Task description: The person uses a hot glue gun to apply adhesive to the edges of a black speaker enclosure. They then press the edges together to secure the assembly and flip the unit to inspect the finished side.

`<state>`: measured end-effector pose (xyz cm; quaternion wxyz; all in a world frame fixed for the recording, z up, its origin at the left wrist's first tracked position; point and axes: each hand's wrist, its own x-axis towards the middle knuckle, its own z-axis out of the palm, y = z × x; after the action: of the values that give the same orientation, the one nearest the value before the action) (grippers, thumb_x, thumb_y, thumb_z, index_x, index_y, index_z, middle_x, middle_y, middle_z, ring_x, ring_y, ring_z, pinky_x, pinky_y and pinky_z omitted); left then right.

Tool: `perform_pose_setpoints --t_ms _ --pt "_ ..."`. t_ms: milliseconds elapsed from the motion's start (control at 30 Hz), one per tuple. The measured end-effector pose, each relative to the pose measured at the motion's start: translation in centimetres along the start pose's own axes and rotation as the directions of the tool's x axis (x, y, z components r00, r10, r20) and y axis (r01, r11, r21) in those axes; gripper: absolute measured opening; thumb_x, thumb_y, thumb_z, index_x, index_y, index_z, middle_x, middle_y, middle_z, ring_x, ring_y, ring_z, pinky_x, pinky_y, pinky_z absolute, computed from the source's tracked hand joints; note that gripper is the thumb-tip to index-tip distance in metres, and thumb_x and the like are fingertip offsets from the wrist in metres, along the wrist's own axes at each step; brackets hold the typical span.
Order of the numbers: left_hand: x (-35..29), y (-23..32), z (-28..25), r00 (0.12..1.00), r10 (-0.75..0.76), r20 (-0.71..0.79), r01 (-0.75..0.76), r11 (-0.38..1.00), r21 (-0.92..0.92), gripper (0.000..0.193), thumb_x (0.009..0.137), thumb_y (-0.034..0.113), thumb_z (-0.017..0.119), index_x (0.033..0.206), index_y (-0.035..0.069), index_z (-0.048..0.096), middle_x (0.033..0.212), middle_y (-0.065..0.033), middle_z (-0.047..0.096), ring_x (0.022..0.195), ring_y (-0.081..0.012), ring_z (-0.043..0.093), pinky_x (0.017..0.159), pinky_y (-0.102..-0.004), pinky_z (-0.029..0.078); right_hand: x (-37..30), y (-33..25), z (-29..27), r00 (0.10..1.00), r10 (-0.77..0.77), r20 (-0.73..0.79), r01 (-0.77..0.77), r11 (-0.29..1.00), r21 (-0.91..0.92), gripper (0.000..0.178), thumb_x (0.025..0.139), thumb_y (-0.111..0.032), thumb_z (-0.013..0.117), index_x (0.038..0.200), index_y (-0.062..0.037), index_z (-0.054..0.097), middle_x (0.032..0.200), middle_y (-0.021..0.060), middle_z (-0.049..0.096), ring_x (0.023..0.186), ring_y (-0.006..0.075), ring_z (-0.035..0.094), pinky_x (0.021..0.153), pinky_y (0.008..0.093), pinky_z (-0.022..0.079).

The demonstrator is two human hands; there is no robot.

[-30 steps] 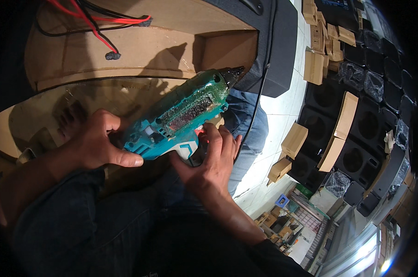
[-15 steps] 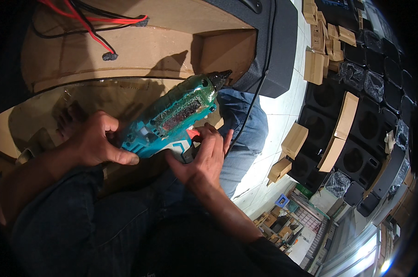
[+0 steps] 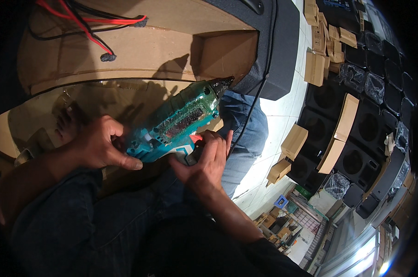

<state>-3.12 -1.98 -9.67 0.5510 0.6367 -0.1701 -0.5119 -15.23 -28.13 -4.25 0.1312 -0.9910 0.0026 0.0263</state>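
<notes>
A teal hot glue gun (image 3: 179,121) with a black nozzle and a red trigger lies slantwise across the middle, its body smeared with dark, shiny residue. Wrapped round its pale grip is my right hand (image 3: 206,159), with fingers by the trigger. My left hand (image 3: 108,145) is closed at the gun's rear end, thumb and fingers curled; what lies between them is partly hidden. The nozzle points up and right, close to the edge of an open wooden speaker cabinet (image 3: 172,44) with a dark outer covering.
Red and black wires (image 3: 93,34) come through the cabinet's inner wall. A black cable (image 3: 259,85) hangs down its right side. Cardboard pieces (image 3: 339,134) and black speaker boxes (image 3: 356,161) lie on the pale tiled floor to the right. My bare foot (image 3: 69,122) is at left.
The glue gun has shifted slightly right and down, both hands moving with it. My grip looks much the same.
</notes>
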Motion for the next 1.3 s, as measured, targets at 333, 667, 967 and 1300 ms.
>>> perform_pose_setpoints --t_ms 333,667,967,1300 --pt "0.3 -0.2 0.4 0.999 0.04 0.035 -0.039 0.999 -0.019 0.046 0.072 0.039 0.094 0.081 0.0 0.074 0.068 -0.0051 0.069 0.063 -0.0122 0.063 0.06 -0.0303 0.048 -0.2 0.3 0.0 1.0 -0.013 -0.013 0.013 1.0 0.011 0.081 0.063 -0.03 0.095 0.124 0.0028 0.053 0.114 0.0189 0.06 0.113 0.0401 0.06 0.12 0.0641 0.028" --pt "0.5 -0.3 0.2 0.999 -0.023 0.038 0.024 1.0 -0.016 0.044 0.071 0.037 0.094 0.085 0.0 0.075 0.07 -0.0049 0.069 0.064 -0.0121 0.063 0.061 -0.0302 0.048 -0.2 0.6 0.6 1.0 -0.007 -0.004 0.007 1.0 0.016 0.078 0.062 -0.03 0.095 0.122 0.0015 0.055 0.108 0.0163 0.061 0.105 0.0374 0.063 0.119 0.0634 0.031" --pt "0.7 -0.8 0.4 0.999 0.004 0.035 -0.001 0.997 -0.074 0.043 0.072 0.036 0.093 0.087 -0.001 0.075 0.071 -0.005 0.069 0.066 -0.0116 0.063 0.063 -0.0296 0.048 -0.1 0.5 0.9 1.0 -0.009 -0.022 0.01 0.999 0.038 0.073 0.063 -0.027 0.095 0.118 0.0002 0.056 0.108 0.0162 0.062 0.106 0.0388 0.063 0.119 0.0632 0.032" --pt "0.6 -0.5 0.3 0.999 -0.012 0.033 0.015 0.995 -0.094 0.039 0.073 0.031 0.093 0.087 -0.001 0.076 0.071 -0.0038 0.069 0.065 -0.0103 0.061 0.062 -0.0289 0.047 0.0 0.5 1.0 1.0 -0.004 -0.029 0.006 0.998 0.058 0.074 0.064 -0.028 0.095 0.119 0.0017 0.056 0.104 0.0164 0.063 0.102 0.0388 0.063 0.118 0.0634 0.033"
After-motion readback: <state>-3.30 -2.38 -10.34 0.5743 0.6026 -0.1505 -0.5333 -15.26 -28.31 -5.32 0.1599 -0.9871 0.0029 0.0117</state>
